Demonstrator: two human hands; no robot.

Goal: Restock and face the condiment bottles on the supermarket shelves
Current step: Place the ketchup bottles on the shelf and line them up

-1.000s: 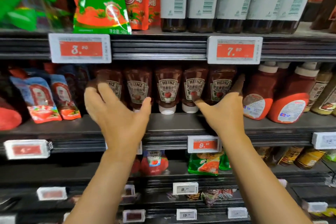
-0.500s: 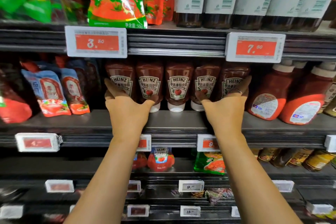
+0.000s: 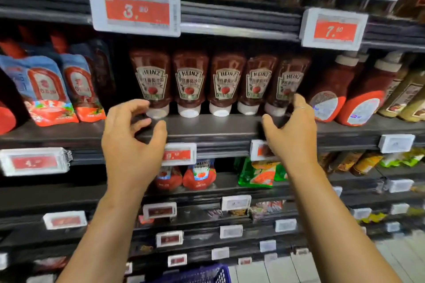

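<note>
Several upside-down Heinz ketchup bottles (image 3: pixel 190 82) with white caps stand in a row on the middle shelf (image 3: pixel 218 128), labels facing out. My left hand (image 3: pixel 131 142) hovers in front of the shelf edge below the leftmost bottle (image 3: pixel 150 80), fingers curled and apart, holding nothing. My right hand (image 3: pixel 292 131) is spread open just below and in front of the rightmost bottle (image 3: pixel 287 85), its fingertips near the bottle's side; whether it touches is unclear.
Blue-and-red sauce pouches (image 3: pixel 46 92) lean at the left of the same shelf. Larger red ketchup bottles (image 3: pixel 331 94) stand at the right. Price tags (image 3: pixel 135 9) hang from the shelf above. A blue basket (image 3: pixel 202 273) sits below.
Both hands have drawn back from the ends of the ketchup row toward me and lowered to the shelf edge. The camera has moved closer and tilted.
</note>
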